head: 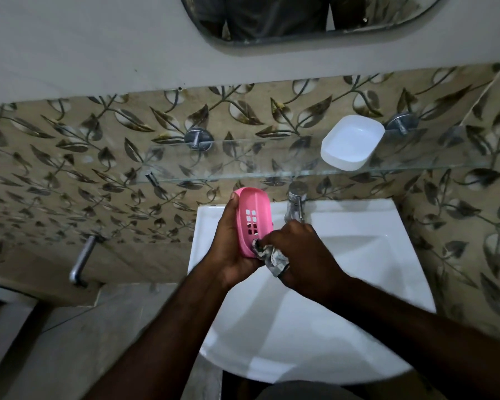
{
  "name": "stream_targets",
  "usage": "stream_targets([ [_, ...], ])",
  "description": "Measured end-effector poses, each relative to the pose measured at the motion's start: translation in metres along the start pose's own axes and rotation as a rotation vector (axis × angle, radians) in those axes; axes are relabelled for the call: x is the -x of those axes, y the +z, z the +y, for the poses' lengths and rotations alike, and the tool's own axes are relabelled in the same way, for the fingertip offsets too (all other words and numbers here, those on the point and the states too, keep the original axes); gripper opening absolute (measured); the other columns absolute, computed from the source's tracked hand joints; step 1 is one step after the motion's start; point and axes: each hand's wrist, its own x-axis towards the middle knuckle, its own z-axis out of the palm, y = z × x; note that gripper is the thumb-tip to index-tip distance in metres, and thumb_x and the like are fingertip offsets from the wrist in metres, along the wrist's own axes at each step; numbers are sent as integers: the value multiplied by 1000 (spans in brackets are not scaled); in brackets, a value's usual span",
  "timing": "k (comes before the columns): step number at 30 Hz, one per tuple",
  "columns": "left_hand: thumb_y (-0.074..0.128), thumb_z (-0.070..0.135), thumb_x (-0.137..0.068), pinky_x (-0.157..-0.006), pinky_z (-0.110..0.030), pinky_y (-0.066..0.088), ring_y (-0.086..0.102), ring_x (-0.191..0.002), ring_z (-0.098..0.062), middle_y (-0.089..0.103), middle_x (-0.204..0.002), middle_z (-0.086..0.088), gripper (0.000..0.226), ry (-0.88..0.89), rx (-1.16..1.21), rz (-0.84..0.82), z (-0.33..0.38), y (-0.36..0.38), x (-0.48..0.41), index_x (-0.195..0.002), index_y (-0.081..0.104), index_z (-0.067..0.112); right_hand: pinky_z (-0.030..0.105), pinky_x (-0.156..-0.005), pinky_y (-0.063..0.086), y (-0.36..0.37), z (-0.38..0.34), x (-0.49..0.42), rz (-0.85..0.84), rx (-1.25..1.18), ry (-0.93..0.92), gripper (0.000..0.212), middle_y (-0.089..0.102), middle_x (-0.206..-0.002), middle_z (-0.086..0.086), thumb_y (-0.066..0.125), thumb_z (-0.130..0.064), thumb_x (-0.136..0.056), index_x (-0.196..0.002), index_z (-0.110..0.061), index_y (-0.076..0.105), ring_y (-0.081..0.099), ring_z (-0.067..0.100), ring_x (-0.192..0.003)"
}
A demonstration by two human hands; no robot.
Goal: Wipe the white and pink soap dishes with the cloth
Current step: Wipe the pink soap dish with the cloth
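My left hand (228,246) grips the pink soap dish (253,217) from its left side and holds it upright over the back left of the white sink (315,327). The dish has square drain holes in its middle. My right hand (298,252) is closed on a crumpled grey patterned cloth (272,256), which presses against the lower end of the pink dish. The white soap dish (351,142) lies on the glass shelf (243,166) above the sink, to the right, apart from both hands.
A chrome tap (296,202) stands behind the basin, just right of the pink dish. The leaf-patterned tiled wall carries the shelf's metal brackets. A second metal spout (81,264) sticks out low on the left. A mirror (300,18) hangs above.
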Motion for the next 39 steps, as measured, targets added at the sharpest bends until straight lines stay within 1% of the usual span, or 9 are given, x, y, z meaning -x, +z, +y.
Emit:
stream_targets([
  [5, 57, 70, -75, -67, -31, 59, 71, -71, -24, 71, -78, -12, 71, 140, -29, -18, -17, 6, -7, -104, 67, 6, 23, -61, 52, 3, -32, -7, 126, -644, 381, 26, 67, -76, -11, 68, -28, -66, -88, -38, 60, 62, 5, -66],
  [12, 56, 70, -79, -69, -36, 59, 70, -73, -25, 71, -85, -13, 74, 47, -86, -38, -5, 0, -9, -119, 64, 9, 27, -80, 36, -2, 6, 3, -15, 12, -26, 36, 63, -88, 2, 74, -18, -69, -104, -22, 70, 54, 18, -90],
  [17, 49, 61, -90, -65, -36, 60, 74, -78, -28, 75, -92, -16, 67, 69, -86, -43, -1, 0, -8, -129, 58, 8, 8, -68, 34, -7, 6, 2, 6, -280, 114, 30, 52, -83, -1, 74, -16, -68, -97, -23, 72, 47, 4, -75],
  [22, 48, 47, -94, -74, -36, 60, 73, -87, -28, 75, -99, -17, 53, 112, -116, -66, -5, -2, -11, -121, 62, 4, 20, -61, 47, -23, 2, -5, -146, -613, 238, 20, 66, -74, 0, 77, -6, -75, -89, -19, 70, 58, 5, -62],
  [24, 47, 46, -95, -84, -40, 56, 71, -93, -28, 73, -107, -17, 50, 127, -85, -89, -9, -4, -11, -117, 67, 6, 24, -58, 48, -33, 8, -14, 19, -796, 417, 19, 69, -71, 2, 76, -2, -76, -84, -16, 68, 63, 11, -59],
  [27, 52, 46, -89, -87, -45, 52, 70, -91, -27, 73, -105, -13, 47, 151, -94, -111, -18, -1, -10, -108, 75, 11, 31, -68, 56, -39, 13, -29, 285, -588, 496, 21, 73, -79, -2, 76, -3, -75, -85, -20, 68, 69, 16, -73],
  [31, 44, 41, -98, -82, -36, 58, 71, -99, -25, 73, -113, -14, 45, 178, -83, -92, -21, 9, -13, -111, 73, 9, 30, -69, 53, -29, -9, -34, 202, -315, 324, 15, 73, -83, -2, 70, -11, -78, -89, -21, 72, 67, 16, -77],
  [36, 42, 47, -98, -68, -34, 61, 74, -85, -28, 76, -96, -18, 53, 150, -72, -87, -12, 8, -7, -107, 69, 2, 37, -63, 56, -34, -12, -19, -61, -591, 289, 12, 74, -76, 3, 72, -10, -76, -85, -18, 74, 71, 21, -68],
  [39, 39, 45, -99, -78, -37, 59, 73, -94, -27, 74, -107, -16, 51, 196, -86, -100, -16, 14, -6, -115, 67, 6, 30, -58, 52, -40, -3, -23, 203, -660, 498, 13, 72, -69, -2, 76, -11, -75, -82, -21, 71, 69, 13, -62],
])
